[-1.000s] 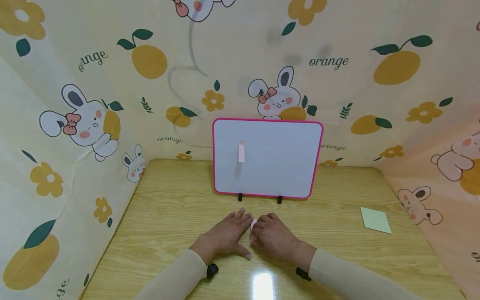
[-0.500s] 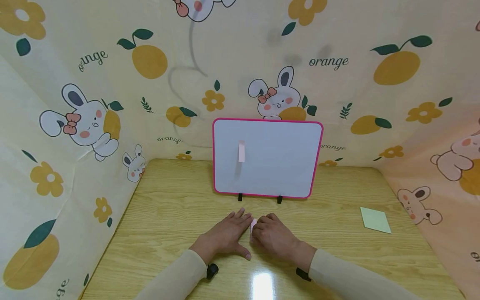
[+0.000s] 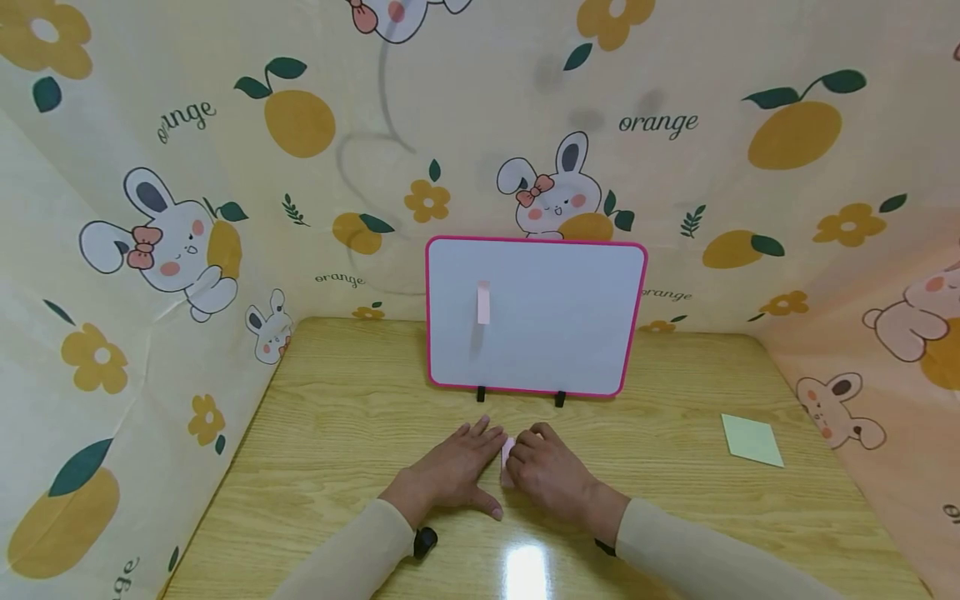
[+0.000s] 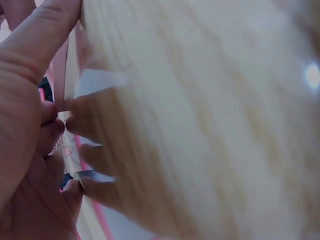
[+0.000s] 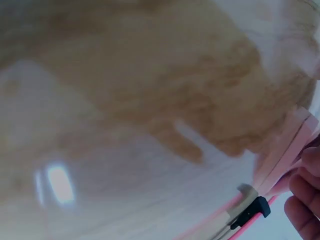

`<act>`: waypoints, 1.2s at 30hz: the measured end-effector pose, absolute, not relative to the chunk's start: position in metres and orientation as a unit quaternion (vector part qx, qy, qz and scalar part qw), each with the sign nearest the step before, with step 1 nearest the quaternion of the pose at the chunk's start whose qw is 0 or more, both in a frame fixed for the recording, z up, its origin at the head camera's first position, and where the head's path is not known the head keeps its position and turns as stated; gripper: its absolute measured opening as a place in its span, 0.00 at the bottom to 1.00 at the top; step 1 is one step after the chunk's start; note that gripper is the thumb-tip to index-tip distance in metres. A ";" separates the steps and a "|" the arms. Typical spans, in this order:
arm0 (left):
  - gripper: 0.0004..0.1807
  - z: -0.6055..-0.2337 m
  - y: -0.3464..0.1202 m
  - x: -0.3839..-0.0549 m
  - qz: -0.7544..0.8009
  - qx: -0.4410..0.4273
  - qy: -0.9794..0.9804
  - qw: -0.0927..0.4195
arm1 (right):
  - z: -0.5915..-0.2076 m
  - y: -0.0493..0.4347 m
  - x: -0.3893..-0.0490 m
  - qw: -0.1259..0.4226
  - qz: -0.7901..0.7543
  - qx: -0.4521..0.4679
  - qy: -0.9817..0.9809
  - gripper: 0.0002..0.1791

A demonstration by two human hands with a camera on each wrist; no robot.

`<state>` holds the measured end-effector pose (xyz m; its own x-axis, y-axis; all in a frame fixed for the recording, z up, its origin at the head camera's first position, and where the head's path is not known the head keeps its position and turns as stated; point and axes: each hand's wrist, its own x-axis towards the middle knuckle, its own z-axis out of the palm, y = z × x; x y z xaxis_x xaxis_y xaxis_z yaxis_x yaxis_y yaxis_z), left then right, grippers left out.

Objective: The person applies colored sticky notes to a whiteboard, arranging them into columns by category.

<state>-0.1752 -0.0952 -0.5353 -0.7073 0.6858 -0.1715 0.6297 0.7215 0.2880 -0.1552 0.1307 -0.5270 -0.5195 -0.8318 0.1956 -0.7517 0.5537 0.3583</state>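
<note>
A small piece of pink paper (image 3: 506, 473) lies on the table between the two hands in the head view, largely hidden by the right hand. My left hand (image 3: 456, 467) rests flat to its left, fingers extended with the fingertips at the paper's edge and the thumb spread out. Curled fingers of my right hand (image 3: 557, 477) grip the paper from the right and cover much of it. In the right wrist view the pink paper (image 5: 285, 152) shows a line along its length, with fingertips (image 5: 302, 212) beside it.
A whiteboard (image 3: 562, 321) with a pink frame stands on black feet behind the hands. One pale pink paper strip (image 3: 483, 302) is stuck on its left part. A light green square of paper (image 3: 752, 440) lies at the right of the wooden table (image 3: 337, 400). Patterned cloth walls (image 3: 465, 92) surround the table.
The right hand has shifted slightly away from me along the pink paper, showing more of its near end. The left hand stays put.
</note>
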 end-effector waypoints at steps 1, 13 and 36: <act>0.66 -0.535 -0.095 -0.175 0.104 0.358 0.918 0.134 | -0.528 0.131 -0.155 0.175 -0.113 0.457 -0.865 0.10; 0.66 -0.535 -0.095 -0.175 0.110 0.353 0.919 0.136 | -0.531 0.126 -0.159 0.182 -0.090 0.461 -0.864 0.14; 0.66 -0.534 -0.096 -0.175 0.121 0.350 0.917 0.149 | -0.539 0.123 -0.167 0.228 -0.001 0.427 -0.875 0.13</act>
